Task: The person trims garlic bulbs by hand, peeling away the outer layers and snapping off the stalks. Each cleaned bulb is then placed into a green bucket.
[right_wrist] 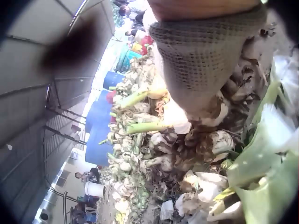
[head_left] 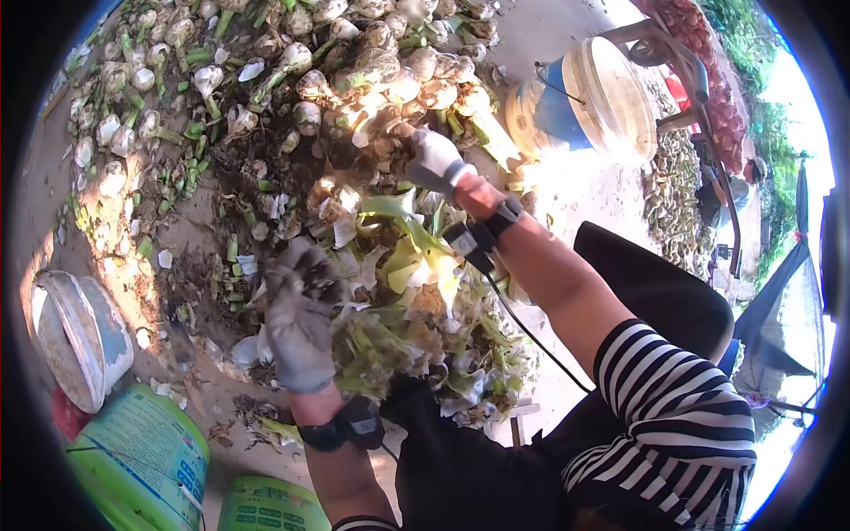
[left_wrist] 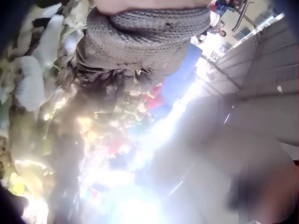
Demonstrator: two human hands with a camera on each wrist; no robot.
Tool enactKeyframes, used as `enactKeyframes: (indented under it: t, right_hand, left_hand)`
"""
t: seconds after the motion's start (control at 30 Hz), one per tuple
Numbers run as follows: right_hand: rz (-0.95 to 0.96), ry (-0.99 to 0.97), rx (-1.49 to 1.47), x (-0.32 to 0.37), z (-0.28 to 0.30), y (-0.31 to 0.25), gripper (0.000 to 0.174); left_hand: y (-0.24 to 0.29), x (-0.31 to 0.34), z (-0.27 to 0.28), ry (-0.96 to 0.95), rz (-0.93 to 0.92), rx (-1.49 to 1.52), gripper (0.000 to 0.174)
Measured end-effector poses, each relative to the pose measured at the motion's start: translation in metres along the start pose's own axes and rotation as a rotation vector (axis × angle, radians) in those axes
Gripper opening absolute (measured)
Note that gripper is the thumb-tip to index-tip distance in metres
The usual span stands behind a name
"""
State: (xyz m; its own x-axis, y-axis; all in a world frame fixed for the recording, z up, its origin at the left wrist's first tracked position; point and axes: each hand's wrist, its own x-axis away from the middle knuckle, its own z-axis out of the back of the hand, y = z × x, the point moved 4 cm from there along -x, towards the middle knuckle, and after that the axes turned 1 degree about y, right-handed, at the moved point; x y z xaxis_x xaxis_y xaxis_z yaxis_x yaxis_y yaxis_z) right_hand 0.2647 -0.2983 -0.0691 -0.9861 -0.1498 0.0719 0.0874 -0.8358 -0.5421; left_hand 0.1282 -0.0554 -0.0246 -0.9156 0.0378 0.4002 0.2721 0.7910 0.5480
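White garlic point(head_left: 405, 87) lies heaped directly ahead of my right grip point(head_left: 436, 162), the nearer one, with my left grip point(head_left: 299, 329) farther back; whether either is clamped or apart, I cannot tell.

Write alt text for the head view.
A gloved right hand is among pale, stemmed bulbs heaped on the ground; the gloved left hand is beside loose leaves. A blue-and-white bucket sits at upper right, green containers at lower left.
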Motion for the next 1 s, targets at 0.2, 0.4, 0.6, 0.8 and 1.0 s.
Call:
enactKeyframes:
  t: [0.2,0.4,0.6,0.8,1.0]
  right_hand:
    - [0.288,-0.319,-0.734,0.092,0.000,-0.080,0.033]
    - [0.184,-0.341,-0.470,0.087,-0.021,-0.084,0.036]
    - [0.191,-0.600,-0.485,0.086,-0.002,-0.092,0.030]
    - [-0.210,-0.531,-1.061,0.105,-0.015,-0.079,0.017]
    - [0.786,-0.029,-0.310,0.106,-0.015,-0.083,0.013]
  left_hand:
    - [-0.052,-0.008,-0.005,-0.047,0.131,-0.277,0.055]
    - [-0.044,0.011,-0.015,-0.281,-0.032,-0.775,0.060]
    - [-0.037,0.021,-0.010,-0.259,0.017,-0.726,0.068]
    - [-0.040,0.024,0.026,-0.178,0.309,-0.081,0.082]
    - [-0.039,0.034,0.016,-0.067,0.071,-0.363,0.047]
